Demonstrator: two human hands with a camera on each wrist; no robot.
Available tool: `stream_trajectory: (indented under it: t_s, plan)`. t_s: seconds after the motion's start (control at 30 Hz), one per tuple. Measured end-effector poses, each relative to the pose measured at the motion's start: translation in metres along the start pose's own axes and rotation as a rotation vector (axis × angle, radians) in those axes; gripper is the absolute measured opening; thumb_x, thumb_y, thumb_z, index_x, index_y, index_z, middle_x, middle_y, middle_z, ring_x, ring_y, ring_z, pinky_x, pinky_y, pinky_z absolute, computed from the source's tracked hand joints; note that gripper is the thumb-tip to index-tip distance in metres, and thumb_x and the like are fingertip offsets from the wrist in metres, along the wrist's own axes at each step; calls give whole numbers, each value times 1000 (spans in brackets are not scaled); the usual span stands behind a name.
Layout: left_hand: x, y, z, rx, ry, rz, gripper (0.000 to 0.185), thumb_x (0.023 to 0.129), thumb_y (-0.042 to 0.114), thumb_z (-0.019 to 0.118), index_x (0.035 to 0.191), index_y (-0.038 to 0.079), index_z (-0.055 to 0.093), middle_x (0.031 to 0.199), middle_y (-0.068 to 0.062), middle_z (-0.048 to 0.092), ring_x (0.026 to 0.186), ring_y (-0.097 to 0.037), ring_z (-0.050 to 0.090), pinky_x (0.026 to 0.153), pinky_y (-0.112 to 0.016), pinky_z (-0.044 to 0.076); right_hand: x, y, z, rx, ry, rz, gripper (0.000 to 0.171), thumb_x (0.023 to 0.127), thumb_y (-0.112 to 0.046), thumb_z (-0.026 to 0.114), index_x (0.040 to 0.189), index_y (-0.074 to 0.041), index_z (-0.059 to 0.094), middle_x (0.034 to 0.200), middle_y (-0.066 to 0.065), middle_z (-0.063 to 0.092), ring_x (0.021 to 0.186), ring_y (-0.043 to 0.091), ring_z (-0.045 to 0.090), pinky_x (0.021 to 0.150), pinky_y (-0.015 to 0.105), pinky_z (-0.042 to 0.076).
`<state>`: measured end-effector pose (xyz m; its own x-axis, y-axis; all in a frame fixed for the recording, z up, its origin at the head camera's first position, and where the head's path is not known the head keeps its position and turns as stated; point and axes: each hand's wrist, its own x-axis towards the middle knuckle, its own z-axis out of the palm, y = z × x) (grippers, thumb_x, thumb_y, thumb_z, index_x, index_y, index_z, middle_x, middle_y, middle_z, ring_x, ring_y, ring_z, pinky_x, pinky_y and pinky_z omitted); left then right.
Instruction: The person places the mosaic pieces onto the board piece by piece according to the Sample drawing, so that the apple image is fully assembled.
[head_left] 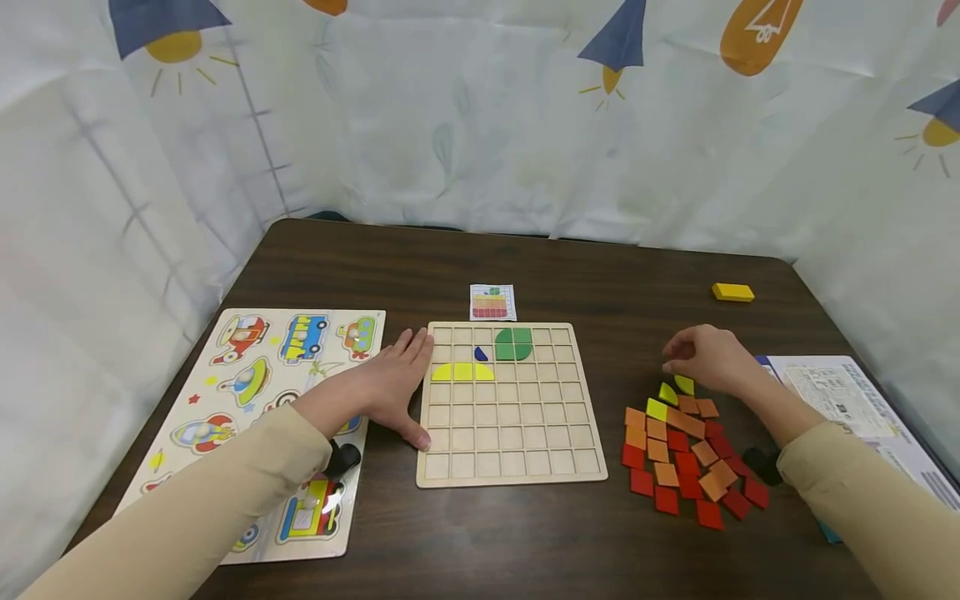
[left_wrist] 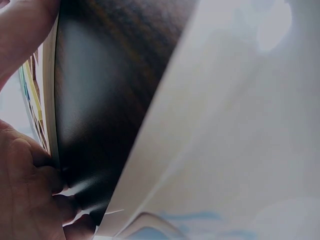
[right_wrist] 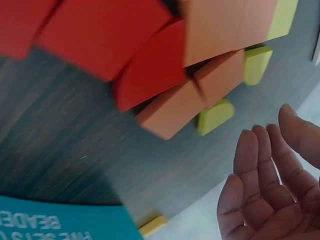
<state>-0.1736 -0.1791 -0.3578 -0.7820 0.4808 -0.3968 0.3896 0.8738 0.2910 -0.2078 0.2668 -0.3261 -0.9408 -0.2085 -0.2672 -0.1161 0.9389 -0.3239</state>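
My left hand (head_left: 395, 379) rests with spread, straight fingers along the left edge of a wooden grid board (head_left: 513, 482). Set in the board's cells are green pieces (head_left: 513, 344), a small blue piece (head_left: 481, 354) and a row of yellow pieces (head_left: 462, 372). My right hand (head_left: 705, 357) hovers just beyond the far end of a heap of loose pieces. Its fingers are loosely bent, with thumb and fingertips apart and nothing between them in the right wrist view. Nearest to it lie a yellow rounded piece (head_left: 684, 384) and another yellow piece (head_left: 667, 394).
Orange pieces (head_left: 686, 423) and red pieces (head_left: 709, 514) spread right of the board. A small pattern card (head_left: 492, 302) lies behind it. A picture puzzle board (head_left: 300, 437) is at left, a printed package (head_left: 843, 396) at right. A yellow block (head_left: 732, 292) sits far right.
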Motion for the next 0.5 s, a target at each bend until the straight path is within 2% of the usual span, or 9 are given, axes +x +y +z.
stream_trajectory:
  t_s: [0.23, 0.37, 0.5]
  plan:
    - [0, 0, -1, 1, 0, 5, 143, 68, 63, 87, 160, -11, 6, 169, -31, -1, 157, -50, -1, 126, -62, 14, -5, 13, 0, -94, -60, 43, 35, 92, -17, 74, 113, 11, 68, 105, 26, 71, 88, 33, 68, 84, 55, 57]
    - [0, 0, 0, 0, -1, 5, 143, 68, 63, 87, 160, -10, 6, 169, -31, -1, 157, -50, 0, 126, -62, 14, -5, 15, 1, -127, -86, 59, 36, 91, -18, 76, 110, 11, 68, 103, 25, 71, 86, 31, 68, 82, 54, 58]
    - [0, 0, 0, 6, 1, 6, 143, 68, 64, 87, 160, -11, 6, 169, -31, -1, 157, -51, 0, 126, -62, 15, -4, 14, 3, -149, -96, 67, 29, 91, -17, 75, 104, 8, 71, 95, 20, 71, 79, 25, 67, 76, 49, 59]
